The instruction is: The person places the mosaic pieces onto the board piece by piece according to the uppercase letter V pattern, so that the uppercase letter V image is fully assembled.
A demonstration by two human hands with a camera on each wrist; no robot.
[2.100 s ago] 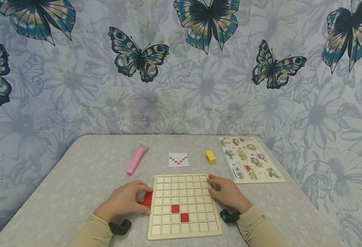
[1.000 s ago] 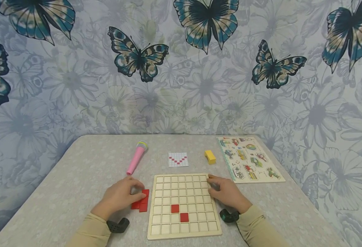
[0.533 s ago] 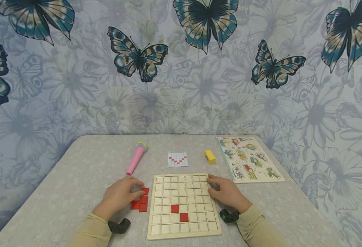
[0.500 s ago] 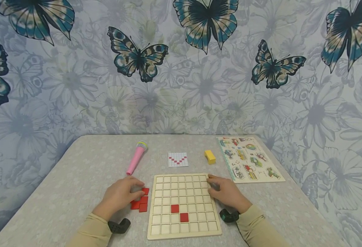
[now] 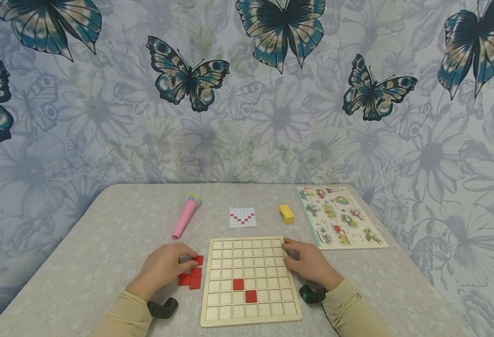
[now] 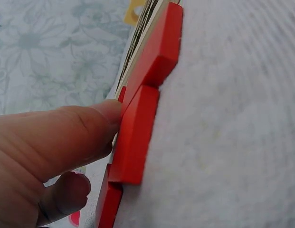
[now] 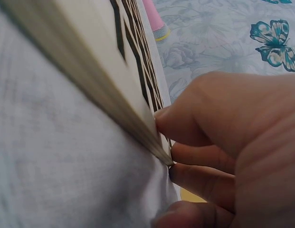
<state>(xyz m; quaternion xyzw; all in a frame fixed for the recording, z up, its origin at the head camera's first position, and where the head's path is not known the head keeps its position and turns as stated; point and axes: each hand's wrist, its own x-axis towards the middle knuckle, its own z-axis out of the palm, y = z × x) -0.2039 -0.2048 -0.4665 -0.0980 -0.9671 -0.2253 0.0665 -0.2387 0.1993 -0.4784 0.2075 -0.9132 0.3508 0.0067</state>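
Note:
In the head view my left hand [image 5: 164,265] is beside the board's left edge, thumb and index finger pinching a red square tile [image 5: 199,260]. Several more red tiles [image 5: 195,282] lie just nearer; in the left wrist view, tiles [image 6: 135,137] sit close beside the thumb, and the pinched one is hidden behind the fingers. My right hand [image 5: 310,263] grips the far right edge of the wooden grid board [image 5: 253,324], thumb on its rim and fingers at its side in the right wrist view. Two red tiles [image 5: 251,296] sit diagonally in the grid.
Behind the board lies a small pattern card [image 5: 243,218] with a red V. Left of it is a pink toy microphone [image 5: 185,218], right a yellow block [image 5: 286,214]. A picture puzzle board [image 5: 343,219] lies at the right edge of the table [image 5: 104,243].
My left hand has drawn back leftward from the board's edge, and the red tiles have slid left and spread apart. The far tile now stands off from the others. My right hand stays put.

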